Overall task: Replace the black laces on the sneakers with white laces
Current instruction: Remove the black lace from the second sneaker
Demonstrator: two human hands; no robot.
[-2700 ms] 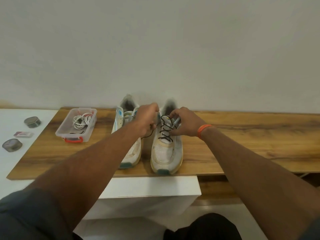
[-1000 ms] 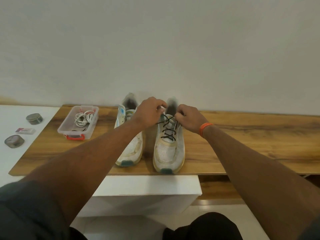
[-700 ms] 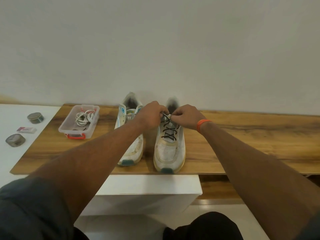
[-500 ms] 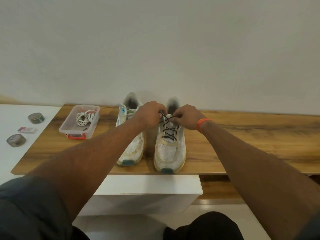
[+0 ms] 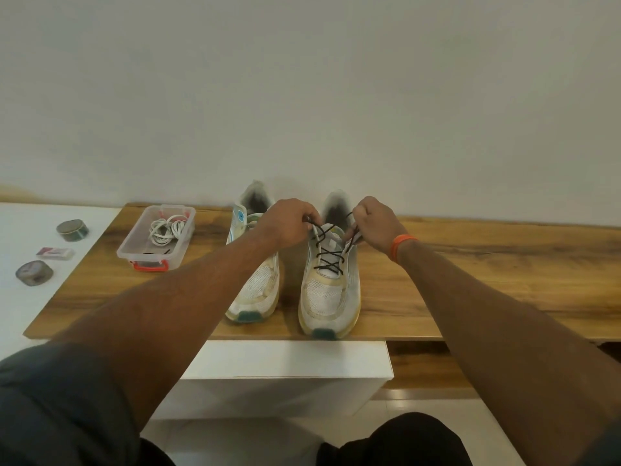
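Note:
Two white sneakers stand side by side on the wooden tabletop (image 5: pixel 470 274), toes toward me. The right sneaker (image 5: pixel 327 297) carries a black lace (image 5: pixel 327 258) crossed over its tongue. My left hand (image 5: pixel 289 222) pinches one end of that lace at the top left eyelets. My right hand (image 5: pixel 376 222), with an orange wristband, pinches the other end at the top right. The left sneaker (image 5: pixel 257 290) shows no lace; my left forearm hides its upper part. White laces (image 5: pixel 166 228) lie coiled in a clear plastic box (image 5: pixel 134 248).
The clear box has an orange clasp and stands left of the sneakers. On the white surface (image 5: pixel 20 304) further left lie two round tins (image 5: pixel 72 230) (image 5: pixel 33 272) and a small flat packet (image 5: pixel 55 253). A wall rises just behind the shoes.
My hands have moved slightly apart at the top of the right sneaker, each pulling a black lace end outward. The sneakers and box have not moved.

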